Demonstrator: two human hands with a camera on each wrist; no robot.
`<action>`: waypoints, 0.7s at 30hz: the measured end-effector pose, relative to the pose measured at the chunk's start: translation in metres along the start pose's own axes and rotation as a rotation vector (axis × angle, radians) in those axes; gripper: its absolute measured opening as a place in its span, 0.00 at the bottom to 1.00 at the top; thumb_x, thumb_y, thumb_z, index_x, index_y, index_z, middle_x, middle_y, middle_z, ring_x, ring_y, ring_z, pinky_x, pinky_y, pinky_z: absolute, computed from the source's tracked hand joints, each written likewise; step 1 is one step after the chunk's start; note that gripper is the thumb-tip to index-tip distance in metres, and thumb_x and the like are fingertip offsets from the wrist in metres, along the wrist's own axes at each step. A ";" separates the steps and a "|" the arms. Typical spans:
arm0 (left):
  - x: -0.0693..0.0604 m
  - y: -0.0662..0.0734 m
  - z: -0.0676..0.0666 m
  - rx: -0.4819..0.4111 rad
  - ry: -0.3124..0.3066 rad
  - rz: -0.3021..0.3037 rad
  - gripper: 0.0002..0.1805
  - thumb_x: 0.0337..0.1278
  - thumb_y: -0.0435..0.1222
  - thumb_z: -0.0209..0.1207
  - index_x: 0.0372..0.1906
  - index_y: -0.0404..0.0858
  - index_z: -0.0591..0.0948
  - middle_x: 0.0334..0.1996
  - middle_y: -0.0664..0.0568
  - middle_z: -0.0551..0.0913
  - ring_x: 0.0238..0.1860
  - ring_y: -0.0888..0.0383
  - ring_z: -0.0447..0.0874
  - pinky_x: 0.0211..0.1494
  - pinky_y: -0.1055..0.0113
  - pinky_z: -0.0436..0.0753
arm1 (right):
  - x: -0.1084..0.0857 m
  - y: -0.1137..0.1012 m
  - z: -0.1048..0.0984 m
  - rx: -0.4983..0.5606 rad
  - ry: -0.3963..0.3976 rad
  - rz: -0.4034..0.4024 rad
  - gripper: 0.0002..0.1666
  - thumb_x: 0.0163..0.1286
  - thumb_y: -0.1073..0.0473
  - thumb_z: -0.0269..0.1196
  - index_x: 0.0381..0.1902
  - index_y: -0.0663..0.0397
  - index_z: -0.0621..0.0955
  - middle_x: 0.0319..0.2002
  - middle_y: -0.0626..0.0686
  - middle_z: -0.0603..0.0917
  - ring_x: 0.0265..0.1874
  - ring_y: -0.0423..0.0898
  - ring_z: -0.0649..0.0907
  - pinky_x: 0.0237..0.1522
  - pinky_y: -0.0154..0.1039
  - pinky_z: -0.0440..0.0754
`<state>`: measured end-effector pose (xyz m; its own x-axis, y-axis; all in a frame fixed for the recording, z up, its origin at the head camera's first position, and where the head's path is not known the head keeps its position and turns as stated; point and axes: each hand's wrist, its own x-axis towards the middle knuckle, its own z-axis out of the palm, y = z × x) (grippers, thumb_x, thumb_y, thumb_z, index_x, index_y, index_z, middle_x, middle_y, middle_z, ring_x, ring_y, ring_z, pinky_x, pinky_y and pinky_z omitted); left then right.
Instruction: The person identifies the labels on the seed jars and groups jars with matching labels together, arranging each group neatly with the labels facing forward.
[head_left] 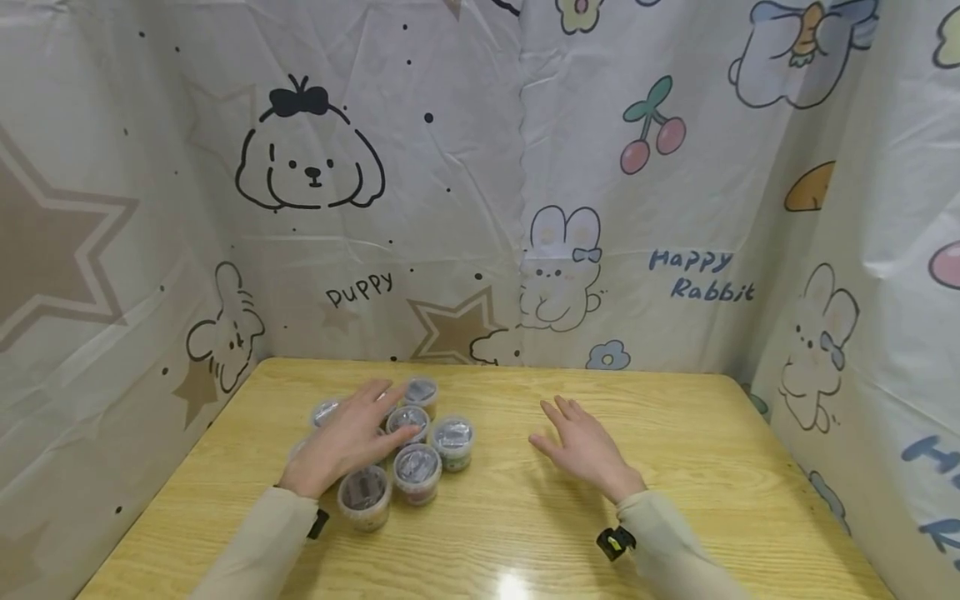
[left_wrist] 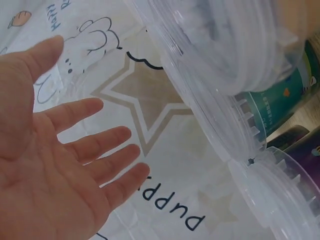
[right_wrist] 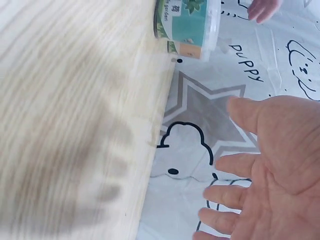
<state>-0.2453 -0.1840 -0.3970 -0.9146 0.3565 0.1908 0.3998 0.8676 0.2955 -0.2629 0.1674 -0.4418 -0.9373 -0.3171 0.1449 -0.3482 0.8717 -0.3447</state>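
Several small round plastic tubs with clear lids stand in a cluster on the left part of the wooden table. My left hand (head_left: pixel 347 437) hovers above them with fingers spread, partly hiding the tubs behind it. Closest to my left wrist is a brown-topped tub (head_left: pixel 365 497), and a tub (head_left: pixel 453 442) with a green label stands at the cluster's right side. In the left wrist view, clear lids (left_wrist: pixel 215 110) appear beside the palm. My right hand (head_left: pixel 588 447) is held over the table's right half, apart from the tubs, its fingers loosely straight and holding nothing.
The yellow wooden table (head_left: pixel 675 433) has edges at the back and both sides. A pale curtain (head_left: pixel 450 167) printed with cartoon animals and stars hangs close around it. A small black device (head_left: pixel 616 542) is worn at my right wrist.
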 end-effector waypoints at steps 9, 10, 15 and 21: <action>0.006 0.015 -0.008 -0.009 -0.065 0.065 0.33 0.65 0.53 0.59 0.70 0.42 0.70 0.66 0.42 0.74 0.65 0.42 0.72 0.65 0.44 0.73 | 0.004 -0.013 0.008 0.052 0.028 -0.033 0.30 0.68 0.48 0.64 0.63 0.58 0.77 0.62 0.61 0.78 0.60 0.60 0.78 0.62 0.57 0.74; 0.008 0.018 -0.009 -0.004 -0.072 0.072 0.32 0.64 0.51 0.60 0.68 0.42 0.72 0.65 0.44 0.75 0.64 0.44 0.74 0.65 0.45 0.74 | 0.005 -0.015 0.009 0.059 0.033 -0.046 0.29 0.68 0.49 0.65 0.62 0.58 0.77 0.60 0.60 0.80 0.59 0.59 0.79 0.62 0.56 0.75; 0.021 0.032 -0.012 0.025 -0.133 0.128 0.24 0.60 0.45 0.65 0.60 0.42 0.78 0.56 0.48 0.82 0.54 0.51 0.82 0.58 0.53 0.80 | 0.014 -0.024 0.014 0.096 0.028 -0.113 0.23 0.66 0.53 0.67 0.56 0.58 0.81 0.54 0.57 0.85 0.49 0.55 0.85 0.52 0.51 0.82; 0.042 0.046 -0.006 0.075 -0.267 0.153 0.22 0.58 0.40 0.67 0.57 0.39 0.80 0.50 0.49 0.84 0.44 0.55 0.84 0.47 0.61 0.83 | 0.023 -0.037 0.019 0.149 -0.005 -0.178 0.19 0.67 0.55 0.66 0.53 0.56 0.83 0.52 0.55 0.86 0.46 0.53 0.86 0.49 0.48 0.84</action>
<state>-0.2651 -0.1314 -0.3699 -0.8317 0.5546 -0.0280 0.5374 0.8166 0.2105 -0.2719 0.1203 -0.4432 -0.8606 -0.4635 0.2111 -0.5067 0.7368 -0.4477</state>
